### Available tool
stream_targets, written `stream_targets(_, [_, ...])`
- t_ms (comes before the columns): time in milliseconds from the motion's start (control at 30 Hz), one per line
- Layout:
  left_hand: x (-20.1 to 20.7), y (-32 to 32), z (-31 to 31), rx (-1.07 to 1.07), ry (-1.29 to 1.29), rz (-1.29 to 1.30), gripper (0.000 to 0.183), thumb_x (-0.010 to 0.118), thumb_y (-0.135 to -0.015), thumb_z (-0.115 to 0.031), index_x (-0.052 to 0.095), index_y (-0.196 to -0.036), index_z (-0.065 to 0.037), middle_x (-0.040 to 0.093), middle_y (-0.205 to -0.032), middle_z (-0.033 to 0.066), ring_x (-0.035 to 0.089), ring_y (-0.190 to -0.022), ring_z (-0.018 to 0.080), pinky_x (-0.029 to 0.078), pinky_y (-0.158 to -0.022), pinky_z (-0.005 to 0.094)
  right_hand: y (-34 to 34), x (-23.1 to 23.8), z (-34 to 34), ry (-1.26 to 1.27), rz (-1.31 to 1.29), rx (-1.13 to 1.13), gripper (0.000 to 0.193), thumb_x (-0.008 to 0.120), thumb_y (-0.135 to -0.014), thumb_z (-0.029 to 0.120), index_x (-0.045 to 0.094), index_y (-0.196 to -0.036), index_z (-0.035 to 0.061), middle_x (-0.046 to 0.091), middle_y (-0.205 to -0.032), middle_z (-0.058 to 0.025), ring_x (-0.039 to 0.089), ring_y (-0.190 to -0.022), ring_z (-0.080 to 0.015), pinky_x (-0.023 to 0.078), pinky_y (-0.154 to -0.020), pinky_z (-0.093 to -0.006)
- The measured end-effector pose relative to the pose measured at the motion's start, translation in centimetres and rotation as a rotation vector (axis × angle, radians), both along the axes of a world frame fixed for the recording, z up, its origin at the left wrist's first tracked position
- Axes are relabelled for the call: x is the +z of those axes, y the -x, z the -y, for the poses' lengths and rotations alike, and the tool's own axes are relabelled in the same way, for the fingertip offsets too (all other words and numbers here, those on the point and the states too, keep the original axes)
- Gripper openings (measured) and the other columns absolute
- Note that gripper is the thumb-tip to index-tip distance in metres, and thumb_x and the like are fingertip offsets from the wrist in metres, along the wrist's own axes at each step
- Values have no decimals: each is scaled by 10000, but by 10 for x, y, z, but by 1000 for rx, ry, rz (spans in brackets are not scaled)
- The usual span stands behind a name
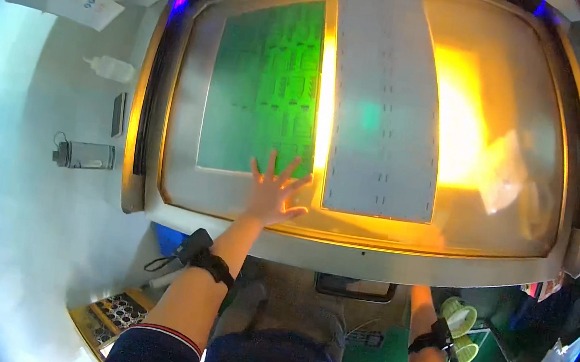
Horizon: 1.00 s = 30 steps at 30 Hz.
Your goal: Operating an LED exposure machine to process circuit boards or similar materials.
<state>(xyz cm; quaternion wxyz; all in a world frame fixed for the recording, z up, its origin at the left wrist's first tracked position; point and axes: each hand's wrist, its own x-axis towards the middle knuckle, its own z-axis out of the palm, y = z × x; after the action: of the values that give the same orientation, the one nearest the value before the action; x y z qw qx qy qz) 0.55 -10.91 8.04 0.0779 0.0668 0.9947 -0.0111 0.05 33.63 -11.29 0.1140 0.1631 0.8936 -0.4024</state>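
The left hand (273, 198) overlaps 1 green panel (266, 83).

Looked like electronics workshop, circuit-board side: big metal-framed machine (295, 250) had yellow-lit bed (500, 33); green circuit-patterned panel (265, 90) and grey sheet (382, 149) with rows of marks lay in it. White squeeze bottle (112, 69) sat off to left.

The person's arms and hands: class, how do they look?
The left hand is bare; the right hand is hidden. Dark short sleeves have red-striped trim. Black straps hold black devices on both forearms, the left with a cord.
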Motion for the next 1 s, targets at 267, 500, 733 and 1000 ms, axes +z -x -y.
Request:
stream_targets(267, [-6, 3, -7, 11, -83, -48, 776, 559, -747, -758, 422, -1431, -419, 214, -1602, -2, 62, -1466, 438, -8, -1066, 763, -67, 36, -14, 240, -189, 22, 347, 534, -927, 300, 616, -1182, 80, 672, -1076, -189, 649, -966, -348, 518, -822, -457])
stream_targets(500, [3, 3, -10, 37, -67, -20, 794, 542, -758, -759, 362, -1460, -435, 154, -1616, -42, 41, -1473, 420, -8, -1086, 749, -263, 98, -110, 215, 666, -126, 304, 563, -733, -30, 655, -1023, -18, 664, -863, -95, 634, -743, -252, 514, -652, -382])
stream_targets(733, [11, -9, -8, 58, -109, -96, 807, 484, -768, -797, 315, -1476, -449, 125, -1620, -64, 30, -1477, 407, -14, -1080, 757, -391, 163, -205, 443, 208, -467, 349, 608, -687, 44, 616, -1031, -12, 651, -857, -105, 646, -736, -269, 515, -577, -350])
stream_targets(1000, [50, -12, -12, 25, -1090, 253, 1017, 652, -772, -660, 133, -1556, -271, 98, -1627, 37, 74, -1470, 418, 81, -1140, 667, -168, 335, -108, -458, -152, 483, 432, 598, -740, 26, 628, -1167, 90, 687, -923, -174, 662, -889, -378, 520, -769, -466])
